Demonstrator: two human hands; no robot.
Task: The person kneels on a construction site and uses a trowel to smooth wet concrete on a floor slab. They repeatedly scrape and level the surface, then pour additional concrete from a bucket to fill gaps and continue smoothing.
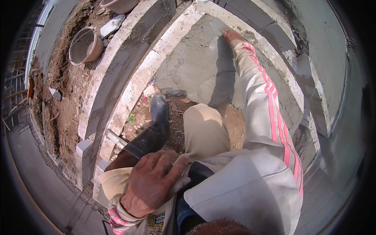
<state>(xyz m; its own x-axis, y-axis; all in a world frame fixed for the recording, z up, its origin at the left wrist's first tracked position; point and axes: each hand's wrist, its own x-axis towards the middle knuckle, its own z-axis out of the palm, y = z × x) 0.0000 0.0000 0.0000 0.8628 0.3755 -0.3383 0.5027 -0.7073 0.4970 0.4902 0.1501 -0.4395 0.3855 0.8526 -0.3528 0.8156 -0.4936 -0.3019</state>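
Observation:
My right arm, in a pale sleeve with pink stripes, reaches far out to a wall face of wet grey plaster (196,55). At its upper part my right hand (232,36) touches or nearly touches the surface. Its fingers look curled, and whatever they may hold is hidden. Near the lower middle my left hand (152,180) lies over my bent leg, fingers stretched and holding nothing. A dark rubber boot (158,113) covers my left foot, planted on the soil below the plaster. My other knee (205,125), in beige cloth, is close to the wall.
Pale block walls (147,70) curve on both sides of me. A mortar-smeared bucket (85,46) stands on brown soil at the left, with a second bucket (119,4) farther off. White block pieces (112,26) lie nearby. A pale flat bar (116,138) rests beside my boot.

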